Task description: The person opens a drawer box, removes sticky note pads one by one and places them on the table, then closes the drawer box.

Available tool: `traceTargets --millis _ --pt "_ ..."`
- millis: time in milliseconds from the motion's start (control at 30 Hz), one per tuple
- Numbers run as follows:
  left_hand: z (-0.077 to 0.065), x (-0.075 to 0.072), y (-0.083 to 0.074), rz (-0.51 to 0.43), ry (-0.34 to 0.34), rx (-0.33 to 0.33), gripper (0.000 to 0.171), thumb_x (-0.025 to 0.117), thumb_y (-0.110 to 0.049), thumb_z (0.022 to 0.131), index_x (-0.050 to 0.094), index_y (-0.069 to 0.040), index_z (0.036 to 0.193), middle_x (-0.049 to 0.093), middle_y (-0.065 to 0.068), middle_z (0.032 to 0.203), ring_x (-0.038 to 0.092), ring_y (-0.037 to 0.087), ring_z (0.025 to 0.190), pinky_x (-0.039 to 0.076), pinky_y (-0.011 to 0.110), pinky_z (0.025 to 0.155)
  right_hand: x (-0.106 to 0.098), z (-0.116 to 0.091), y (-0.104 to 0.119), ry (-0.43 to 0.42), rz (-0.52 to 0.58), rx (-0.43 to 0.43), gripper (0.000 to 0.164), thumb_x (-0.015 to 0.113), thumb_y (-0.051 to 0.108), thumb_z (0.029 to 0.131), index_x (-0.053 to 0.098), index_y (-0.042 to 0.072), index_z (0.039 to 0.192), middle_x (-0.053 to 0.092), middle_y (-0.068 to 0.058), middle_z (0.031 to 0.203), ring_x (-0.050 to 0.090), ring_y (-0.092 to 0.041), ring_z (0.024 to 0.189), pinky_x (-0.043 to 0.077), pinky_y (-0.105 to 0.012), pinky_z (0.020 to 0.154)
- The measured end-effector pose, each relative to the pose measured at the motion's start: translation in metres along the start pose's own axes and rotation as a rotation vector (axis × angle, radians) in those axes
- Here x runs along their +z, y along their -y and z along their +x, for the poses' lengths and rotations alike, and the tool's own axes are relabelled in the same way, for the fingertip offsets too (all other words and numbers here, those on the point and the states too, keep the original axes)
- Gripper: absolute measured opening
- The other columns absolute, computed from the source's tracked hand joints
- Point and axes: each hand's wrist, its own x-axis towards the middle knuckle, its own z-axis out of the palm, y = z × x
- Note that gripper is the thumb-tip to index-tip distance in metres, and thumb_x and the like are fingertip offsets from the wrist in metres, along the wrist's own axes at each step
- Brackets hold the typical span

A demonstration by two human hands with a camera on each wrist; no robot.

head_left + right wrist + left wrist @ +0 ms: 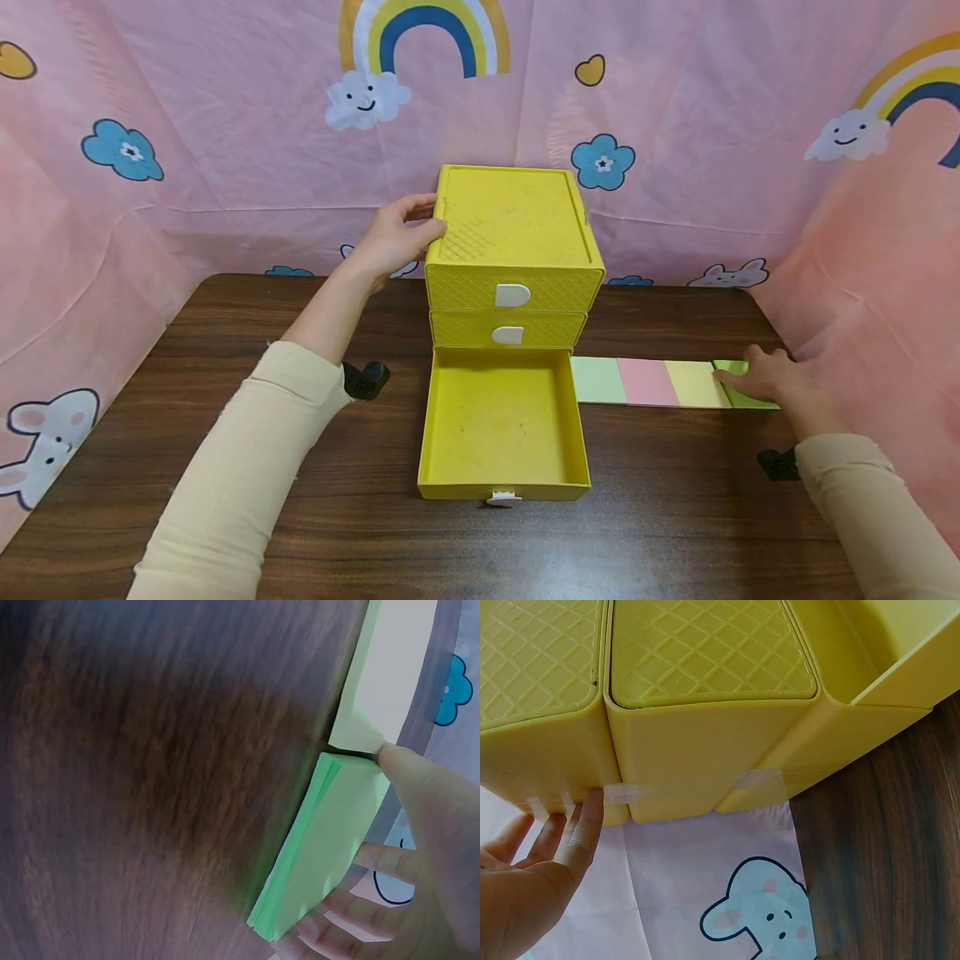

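A yellow drawer cabinet stands on the table, two upper drawers closed and its bottom drawer pulled out, with nothing inside. My left hand touches the cabinet's upper left side, thumb at the top edge; in the left wrist view its fingers lie fairly straight against the casing. To the right, my right hand holds a green sticky-note pad between thumb and fingers. Beside it in a row lie a yellow pad, a pink pad and a mint pad.
Dark wood table surrounds the cabinet. A pink cloth with rainbows, flowers and rabbits hangs behind and at both sides. Strips of clear tape run across the cabinet's side.
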Motion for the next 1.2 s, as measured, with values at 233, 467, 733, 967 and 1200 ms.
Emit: traceTargets --millis 233,467,733,967,1200 --pt "0.0 -0.0003 0.0002 0.007 -0.002 -0.007 0.055 0.051 -0.019 0.091 0.035 -0.013 0.142 0.039 0.008 0.14 0.054 0.022 0.11 0.053 0.035 0.084 -0.0008 -0.0034 0.0012 0.024 0.01 0.0 0.085 0.044 0.061 0.085 0.034 -0.016 0.12 0.03 -0.05 0.118 0.032 -0.061 0.108 0.039 -0.063 0.083" --pt "0.0006 -0.0003 0.0007 0.01 -0.003 -0.012 0.055 0.051 -0.019 0.091 0.035 -0.014 0.142 0.039 0.007 0.14 0.054 0.022 0.11 0.053 0.033 0.083 0.0012 -0.003 -0.0006 0.026 0.015 0.004 0.085 0.044 0.062 0.084 0.035 -0.015 0.121 0.029 -0.05 0.118 0.034 -0.061 0.107 0.04 -0.064 0.082" --pt "0.0015 -0.0001 0.0003 0.002 0.005 -0.017 0.055 0.051 -0.019 0.091 0.034 -0.015 0.143 0.039 0.007 0.14 0.054 0.021 0.11 0.052 0.036 0.085 0.0014 -0.0036 -0.001 0.029 0.017 -0.006 0.085 0.043 0.061 0.085 0.034 -0.014 0.123 0.028 -0.05 0.119 0.033 -0.062 0.108 0.038 -0.064 0.082" --pt "0.0022 0.0001 0.0001 -0.013 0.005 -0.021 0.055 0.051 -0.018 0.091 0.034 -0.014 0.143 0.039 0.008 0.139 0.055 0.022 0.109 0.053 0.033 0.083 -0.0003 -0.0044 0.0003 0.023 0.007 -0.008 0.083 0.044 0.059 0.086 0.035 -0.015 0.122 0.03 -0.05 0.118 0.036 -0.062 0.106 0.039 -0.064 0.081" --pt "0.0025 0.0001 -0.0005 -0.012 0.002 -0.023 0.055 0.051 -0.018 0.091 0.034 -0.014 0.143 0.039 0.008 0.139 0.055 0.022 0.108 0.053 0.032 0.082 -0.0009 -0.0054 0.0015 0.033 0.013 -0.005 0.082 0.044 0.059 0.086 0.034 -0.014 0.123 0.029 -0.049 0.118 0.037 -0.062 0.105 0.04 -0.064 0.08"
